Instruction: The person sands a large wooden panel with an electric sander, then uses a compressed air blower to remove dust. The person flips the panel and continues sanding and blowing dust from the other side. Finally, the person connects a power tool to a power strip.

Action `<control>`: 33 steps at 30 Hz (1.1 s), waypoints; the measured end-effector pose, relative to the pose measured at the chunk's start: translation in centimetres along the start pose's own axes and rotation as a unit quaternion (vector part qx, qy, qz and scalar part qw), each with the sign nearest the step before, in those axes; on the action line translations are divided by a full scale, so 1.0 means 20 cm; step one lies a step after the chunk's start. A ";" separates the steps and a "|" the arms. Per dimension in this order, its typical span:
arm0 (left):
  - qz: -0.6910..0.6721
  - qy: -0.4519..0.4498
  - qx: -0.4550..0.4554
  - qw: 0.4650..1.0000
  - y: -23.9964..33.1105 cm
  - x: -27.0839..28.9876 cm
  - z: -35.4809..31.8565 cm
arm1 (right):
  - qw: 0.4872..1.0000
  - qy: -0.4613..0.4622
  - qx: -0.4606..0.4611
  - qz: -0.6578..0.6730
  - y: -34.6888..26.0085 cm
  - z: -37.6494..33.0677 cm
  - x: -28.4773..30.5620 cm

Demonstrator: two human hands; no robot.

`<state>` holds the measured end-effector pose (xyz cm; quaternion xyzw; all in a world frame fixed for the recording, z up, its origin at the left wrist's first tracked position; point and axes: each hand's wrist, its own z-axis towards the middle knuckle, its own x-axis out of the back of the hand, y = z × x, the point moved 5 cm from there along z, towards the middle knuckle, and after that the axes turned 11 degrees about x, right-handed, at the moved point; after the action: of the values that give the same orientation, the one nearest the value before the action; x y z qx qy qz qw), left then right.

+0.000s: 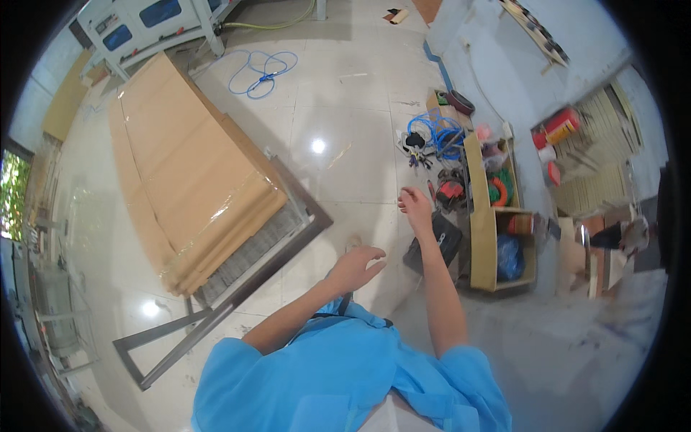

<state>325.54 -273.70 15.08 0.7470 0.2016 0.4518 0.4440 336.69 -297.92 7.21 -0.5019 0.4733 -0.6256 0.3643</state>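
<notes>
My left hand (358, 266) is held in front of my body, its fingers stretched out and the thumb apart, with nothing in it. Farther forward and to the right is my right hand (414, 205), its fingers loosely bent and no object visible in them. Beside my right wrist, lower down on the floor, lies a black case (440, 243). A red and black power tool (452, 191) is just beyond it. To the left, a long stack wrapped in brown cardboard (191, 165) rests on a dark metal frame cart (245, 282).
A wooden shelf box (484, 252) holding a blue bag stands at the right, with coiled blue hose (446, 135) beyond it. Another blue hose (263, 75) lies on the tiles ahead. A red fire extinguisher (560, 127) is near the right wall; a white machine (155, 29) stands far left.
</notes>
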 end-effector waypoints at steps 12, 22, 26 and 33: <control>-0.229 0.311 0.275 0.881 -0.12 0.42 0.75 | 0.858 -0.207 -0.399 -0.250 1.20 0.44 0.76; -0.171 0.393 0.395 0.812 -0.26 0.75 1.24 | 0.839 -0.414 -0.210 -0.283 1.58 1.98 0.24; -0.201 0.436 0.431 0.764 -0.43 0.93 1.40 | 0.925 -0.313 -0.177 -0.125 1.13 2.85 -0.60; -0.245 0.369 0.466 0.766 -1.12 1.25 1.81 | 0.901 -0.410 -0.039 -0.137 0.61 3.51 -1.87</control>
<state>371.45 -261.88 1.37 0.5633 0.7116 0.4190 0.0289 413.29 -282.43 -11.60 -0.7875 0.2325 -0.3891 0.4176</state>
